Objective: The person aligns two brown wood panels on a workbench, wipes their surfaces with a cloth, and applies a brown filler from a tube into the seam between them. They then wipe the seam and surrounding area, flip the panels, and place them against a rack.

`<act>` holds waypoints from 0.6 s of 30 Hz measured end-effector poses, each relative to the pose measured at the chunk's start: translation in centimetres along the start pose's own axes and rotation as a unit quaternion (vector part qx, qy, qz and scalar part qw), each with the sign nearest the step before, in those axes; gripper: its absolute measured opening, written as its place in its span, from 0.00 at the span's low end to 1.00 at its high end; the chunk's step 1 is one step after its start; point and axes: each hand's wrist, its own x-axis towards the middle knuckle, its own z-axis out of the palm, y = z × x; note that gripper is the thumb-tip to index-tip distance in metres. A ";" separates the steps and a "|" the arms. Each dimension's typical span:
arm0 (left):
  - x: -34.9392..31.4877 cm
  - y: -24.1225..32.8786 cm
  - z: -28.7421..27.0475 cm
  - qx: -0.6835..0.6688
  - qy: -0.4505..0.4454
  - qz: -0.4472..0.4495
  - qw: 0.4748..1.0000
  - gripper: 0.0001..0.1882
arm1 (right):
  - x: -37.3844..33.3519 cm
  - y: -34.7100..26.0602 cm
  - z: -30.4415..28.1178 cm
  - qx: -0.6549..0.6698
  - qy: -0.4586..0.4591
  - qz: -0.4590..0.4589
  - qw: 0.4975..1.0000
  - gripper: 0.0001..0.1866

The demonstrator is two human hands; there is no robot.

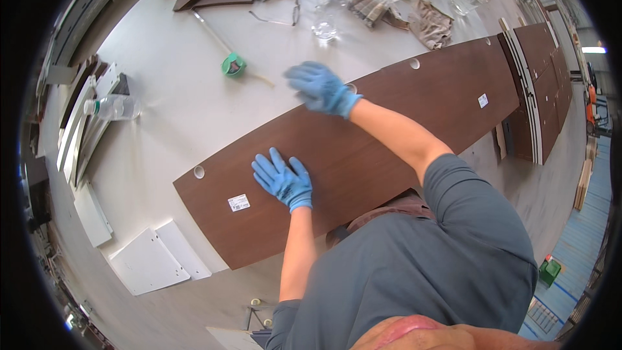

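Touching brown panel (pixel 356 168), left hand (pixel 283 181) splayed; right hand (pixel 320 89) outstretched, blurred.

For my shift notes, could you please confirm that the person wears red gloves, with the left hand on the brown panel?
Not quite: the gloves are blue, not red, as the head view shows. The left hand is indeed on the brown panel.

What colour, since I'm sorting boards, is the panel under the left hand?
The panel is dark brown, seen best in the head view.
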 end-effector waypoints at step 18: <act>0.2 1.2 0.4 0.033 0.005 0.007 0.999 0.32 | -22.7 36.4 -20.2 -0.223 -0.035 0.329 0.917 0.28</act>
